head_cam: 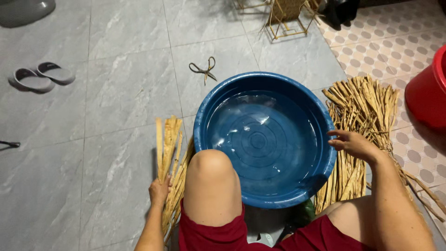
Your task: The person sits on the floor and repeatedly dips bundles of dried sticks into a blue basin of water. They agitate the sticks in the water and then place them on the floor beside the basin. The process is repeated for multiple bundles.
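A round blue basin (325, 160) holding clear water stands on the tiled floor between my knees. My left hand (159, 190) grips a few flat tan dried strips (166, 139) that stand up from a small pile (179, 186) left of the basin. My right hand (353, 143) hovers with fingers apart at the basin's right rim, just over a big bundle of dried tan stalks (364, 104) lying on the floor to the right. Nothing is in that hand.
Metal scissors (204, 69) lie on the grey tiles beyond the basin. A pair of grey slippers (42, 76) sits at the far left. A red bucket (427, 90) stands at the right edge. A wire-framed woven basket (288, 14) is at the top.
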Tool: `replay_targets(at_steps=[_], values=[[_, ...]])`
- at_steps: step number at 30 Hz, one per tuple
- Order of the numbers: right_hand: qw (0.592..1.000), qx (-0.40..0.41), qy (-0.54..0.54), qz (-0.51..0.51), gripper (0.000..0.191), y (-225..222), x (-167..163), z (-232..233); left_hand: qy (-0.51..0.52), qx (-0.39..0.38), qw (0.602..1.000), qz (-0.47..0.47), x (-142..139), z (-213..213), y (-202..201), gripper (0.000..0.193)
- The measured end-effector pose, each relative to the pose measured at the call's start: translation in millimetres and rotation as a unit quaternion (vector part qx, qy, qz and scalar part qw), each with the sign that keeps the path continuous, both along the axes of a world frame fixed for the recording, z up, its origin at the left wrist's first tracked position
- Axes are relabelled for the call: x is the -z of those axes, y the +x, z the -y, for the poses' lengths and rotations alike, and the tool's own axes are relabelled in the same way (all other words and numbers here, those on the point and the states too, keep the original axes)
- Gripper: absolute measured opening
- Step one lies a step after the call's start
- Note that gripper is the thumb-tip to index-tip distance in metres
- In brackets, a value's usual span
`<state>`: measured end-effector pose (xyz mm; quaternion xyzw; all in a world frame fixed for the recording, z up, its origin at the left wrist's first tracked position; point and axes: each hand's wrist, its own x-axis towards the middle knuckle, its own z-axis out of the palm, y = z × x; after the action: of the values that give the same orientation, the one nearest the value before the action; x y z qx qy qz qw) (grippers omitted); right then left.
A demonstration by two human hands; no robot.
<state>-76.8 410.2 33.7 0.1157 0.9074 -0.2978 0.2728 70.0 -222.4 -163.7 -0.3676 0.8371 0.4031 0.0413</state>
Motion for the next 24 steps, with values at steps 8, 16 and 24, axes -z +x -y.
replay_targets(at_steps=[8, 16, 24], values=[[0.992, -0.054, -0.041, -0.105, 0.057, 13.8, -24.4, 37.5, 0.071, 0.118, 0.989, -0.062, -81.2, 11.9, -56.9, 0.028], [0.988, -0.087, -0.050, -0.116, 0.053, 22.2, -39.8, 55.0, 0.237, 0.176, 0.940, -0.170, -93.9, -11.5, -92.7, 0.021], [0.992, -0.082, -0.026, -0.096, 0.055, 20.0, -31.4, 37.7, 0.180, 0.093, 0.965, -0.163, -109.0, 33.7, -70.6, 0.027]])
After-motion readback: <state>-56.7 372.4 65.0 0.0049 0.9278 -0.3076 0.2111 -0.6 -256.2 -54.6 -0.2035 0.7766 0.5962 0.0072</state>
